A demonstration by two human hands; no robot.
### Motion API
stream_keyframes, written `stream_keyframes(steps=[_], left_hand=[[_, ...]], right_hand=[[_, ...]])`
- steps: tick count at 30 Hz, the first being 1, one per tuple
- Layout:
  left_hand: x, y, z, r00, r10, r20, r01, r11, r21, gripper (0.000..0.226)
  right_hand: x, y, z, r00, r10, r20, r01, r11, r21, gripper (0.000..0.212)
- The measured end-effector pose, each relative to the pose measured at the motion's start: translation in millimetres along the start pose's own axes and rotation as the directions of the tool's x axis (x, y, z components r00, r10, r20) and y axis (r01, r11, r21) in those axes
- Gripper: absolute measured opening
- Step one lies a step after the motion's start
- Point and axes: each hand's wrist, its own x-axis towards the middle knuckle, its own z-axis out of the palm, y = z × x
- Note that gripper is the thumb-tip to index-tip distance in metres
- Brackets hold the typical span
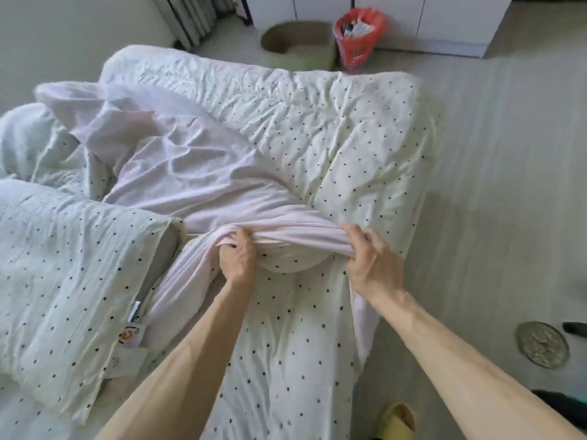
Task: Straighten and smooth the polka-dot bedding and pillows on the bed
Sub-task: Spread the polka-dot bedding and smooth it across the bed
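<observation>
On the left side of the bed lies a dotted pillow (63, 265), puffy and creased. Just beside it, a pink sheet (190, 173) runs up the middle of the bed in a crumpled heap. Its near edge is bunched into a thick roll. The person's left hand (238, 252) grips that roll, its fingers (243, 236) curled tight round the cloth. A little to the right, the right hand (371, 258) grips the same roll, its fingers (355, 233) curled over the top. Between the two hands the roll is pulled tight. Under the pink sheet lies the dotted cover (333, 138), spread over the bed but full of wrinkles. It reaches the right edge of the bed.

The bedding looks soft, light and floppy. It will not break, and it will not keep a shape by itself. The pink sheet will likely slide a bit over the cover below. The best place to hold it is probably along its edge, with the hands far apart, so it can be shaken out flat. The pillow looks easy to lift by its two ends and pat smooth.

On the floor (492, 154) past the far end of the bed sit a round basket (298, 39) and a red bin (355, 36), close together. Lower down lie a yellow slipper (397, 420) and, further right, a round grey mat (543, 344).
</observation>
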Motion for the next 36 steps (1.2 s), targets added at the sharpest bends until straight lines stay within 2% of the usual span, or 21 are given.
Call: stream_keyframes(steps=[2,4,5,7,9,11,13,14,15,17,19,20,21,22,24,26,28,30,33,34,36], left_hand=[[-12.8,46.3,30.7,0.994,0.111,-0.021,-0.111,0.994,0.001,0.059],[-29.4,91.4,65.0,0.931,0.361,0.061,-0.364,0.930,0.048,0.044],[-41.6,111.8,80.9,0.852,0.502,0.152,-0.515,0.855,0.063,0.042],[-59.9,147.0,118.2,0.602,0.687,0.408,-0.762,0.646,0.037,0.045],[-59.3,163.1,151.2,0.328,0.675,0.662,-0.911,0.411,0.032,0.038],[-43.2,161.0,178.1,0.148,0.502,0.852,-0.985,0.147,0.085,0.029],[-23.0,150.3,190.9,0.123,0.334,0.934,-0.991,-0.011,0.134,0.021],[-14.9,141.0,191.2,0.123,0.300,0.946,-0.985,-0.076,0.152,0.030],[-8.1,132.9,188.8,0.101,0.298,0.949,-0.983,-0.115,0.141,0.037],[3.9,121.8,180.2,-0.032,0.409,0.912,-0.992,-0.122,0.020,0.034],[5.2,106.6,165.3,-0.234,0.595,0.769,-0.964,-0.243,-0.105,0.025],[10.1,99.8,155.8,-0.296,0.674,0.677,-0.943,-0.318,-0.096,0.025],[13.2,91.8,146.6,-0.313,0.741,0.594,-0.936,-0.346,-0.062,0.028],[18.7,83.1,131.8,-0.262,0.795,0.547,-0.950,-0.311,-0.002,0.033],[29.5,61.4,105.8,-0.049,0.845,0.533,-0.981,-0.140,0.131,0.056],[42.3,39.2,74.5,0.155,0.733,0.662,-0.971,-0.009,0.238,0.082],[55.2,14.8,47.7,0.273,0.499,0.822,-0.929,-0.084,0.360,0.111],[65.8,1.8,31.2,0.404,0.263,0.876,-0.871,-0.184,0.456,0.134],[77.7,10.5,41.9,0.455,0.162,0.875,-0.852,-0.204,0.481,0.131],[77.6,19.0,50.8,0.451,0.160,0.878,-0.858,-0.196,0.476,0.126],[74.3,44.5,71.4,0.393,0.307,0.867,-0.866,-0.192,0.461,0.106]], right_hand=[[26.0,16.1,-24.2,0.997,0.045,-0.065,-0.039,0.994,0.100,0.056],[36.5,35.9,-36.5,0.987,0.141,-0.077,-0.125,0.975,0.186,0.049],[37.6,44.7,-38.9,0.972,0.232,-0.047,-0.212,0.942,0.262,0.043],[39.3,63.0,-35.8,0.893,0.447,0.049,-0.430,0.818,0.381,0.045],[34.6,82.1,-21.5,0.787,0.599,0.146,-0.605,0.704,0.373,0.047],[32.4,102.1,-7.1,0.641,0.728,0.241,-0.765,0.582,0.276,0.038],[37.2,118.1,-1.9,0.525,0.785,0.328,-0.844,0.531,0.079,0.029],[40.3,119.4,-4.7,0.508,0.782,0.360,-0.833,0.552,-0.025,0.023],[46.6,118.6,-7.4,0.511,0.773,0.377,-0.815,0.575,-0.074,0.022],[68.9,118.8,-3.2,0.580,0.728,0.365,-0.777,0.629,-0.017,0.043],[89.9,107.2,-2.4,0.688,0.670,0.278,-0.709,0.703,0.058,0.072],[103.4,96.5,0.2,0.755,0.620,0.214,-0.647,0.757,0.087,0.085],[113.2,84.6,0.2,0.816,0.562,0.134,-0.577,0.805,0.135,0.095],[121.5,67.0,1.4,0.861,0.506,0.050,-0.506,0.843,0.183,0.101],[133.9,43.1,-1.8,0.920,0.364,-0.146,-0.350,0.930,0.113,0.103],[145.0,26.8,-8.0,0.959,0.152,-0.241,-0.173,0.982,-0.070,0.094],[147.1,20.0,-9.5,0.979,-0.074,-0.189,0.034,0.978,-0.206,0.088],[144.9,18.7,-6.9,0.957,-0.289,-0.032,0.265,0.911,-0.316,0.091],[147.8,25.3,-3.3,0.928,-0.350,0.126,0.370,0.825,-0.427,0.077],[153.9,30.4,-3.9,0.948,-0.290,0.132,0.319,0.849,-0.422,0.060],[167.8,45.1,-10.8,0.991,-0.058,0.122,0.097,0.932,-0.350,0.032]])
